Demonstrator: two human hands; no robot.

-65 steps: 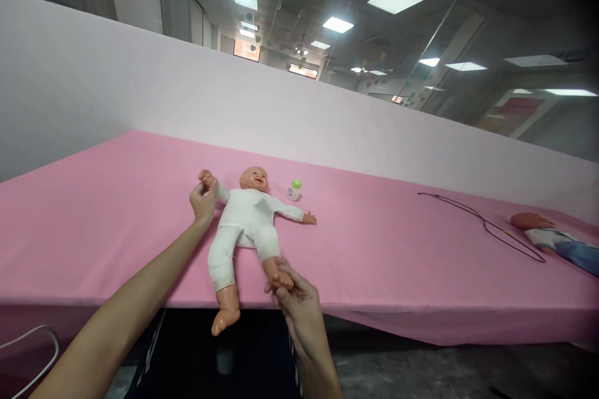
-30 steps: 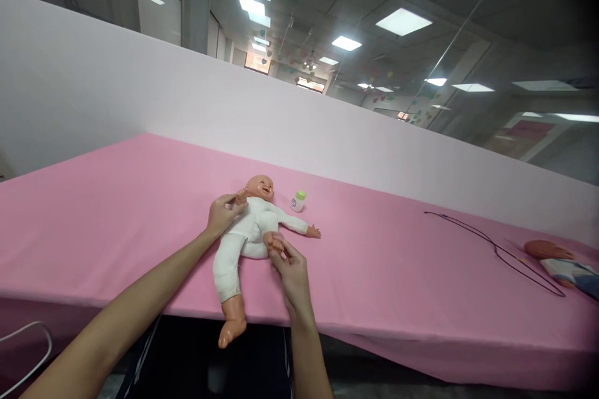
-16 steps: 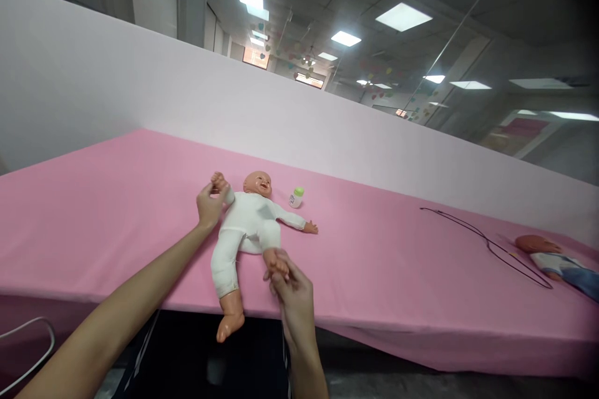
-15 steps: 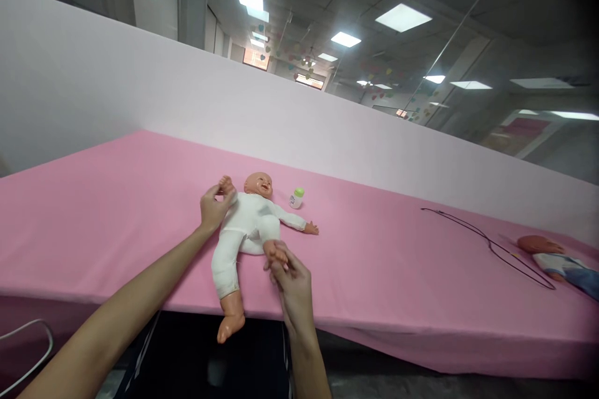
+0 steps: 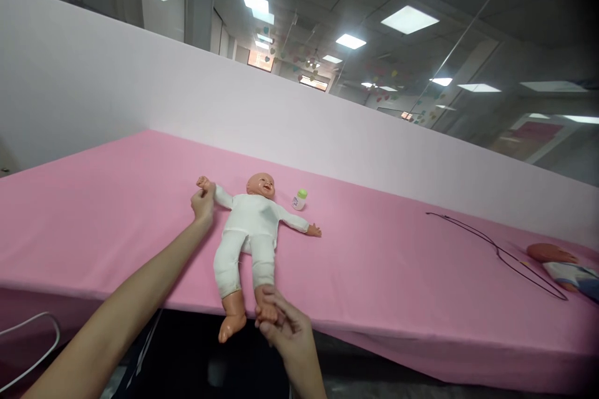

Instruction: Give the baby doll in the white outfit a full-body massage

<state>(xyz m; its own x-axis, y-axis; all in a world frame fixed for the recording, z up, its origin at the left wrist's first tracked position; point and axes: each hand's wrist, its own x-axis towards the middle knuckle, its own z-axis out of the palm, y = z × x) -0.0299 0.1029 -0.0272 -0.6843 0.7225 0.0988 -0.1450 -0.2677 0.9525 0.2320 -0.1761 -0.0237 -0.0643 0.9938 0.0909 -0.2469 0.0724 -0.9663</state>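
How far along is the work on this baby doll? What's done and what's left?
The doll already lies on its back in its white suit, limbs spread on the pink cloth. In hand: the left hand holds one doll hand, and the right hand holds a foot at the table edge. Left, it seems: the other arm lies free, and the green-capped bottle stands unused by the head.

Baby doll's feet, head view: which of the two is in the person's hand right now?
The foot on the image right of the white-suited baby doll, held in the person's right hand. The other foot is touched by neither hand.
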